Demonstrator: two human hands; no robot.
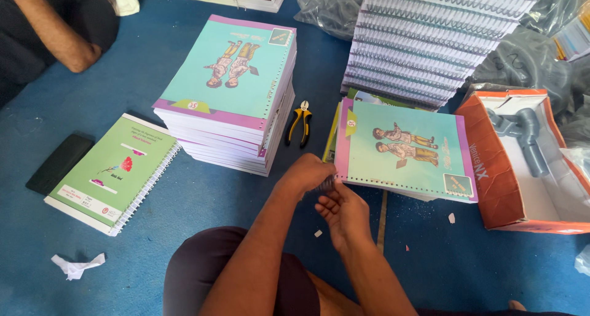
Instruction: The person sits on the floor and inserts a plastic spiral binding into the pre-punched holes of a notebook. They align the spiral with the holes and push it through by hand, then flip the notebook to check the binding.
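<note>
The blue carpeted floor (203, 199) carries the work; towards its far edge stands a tall stack of spiral-bound white books (430, 39); left of that, a lower stack of unbound turquoise-covered books with purple borders and punched edges (230, 89); at the right edge, an open orange cardboard box (491, 168); near the left edge, one green-covered wire-bound notebook (114, 168); between the two turquoise lots, small yellow-handled black pliers (299, 124). The item in hand, a turquoise punched book with a purple border (405, 150), lies centre-right on a few like copies, its punched edge nearest the person. The left hand (307, 175) is curled over the near-left corner of that edge, fingers closed on a short length of dark wire coil (326, 183); the right hand (344, 214) sits just below, fingers half-curled toward the coil, grip not fully visible. Judgement: sound practice requires the pages squared so all holes align; the coil held square to the edge at the first hole; the left hand steadying while the right turns evenly; the pliers kept within reach.
</note>
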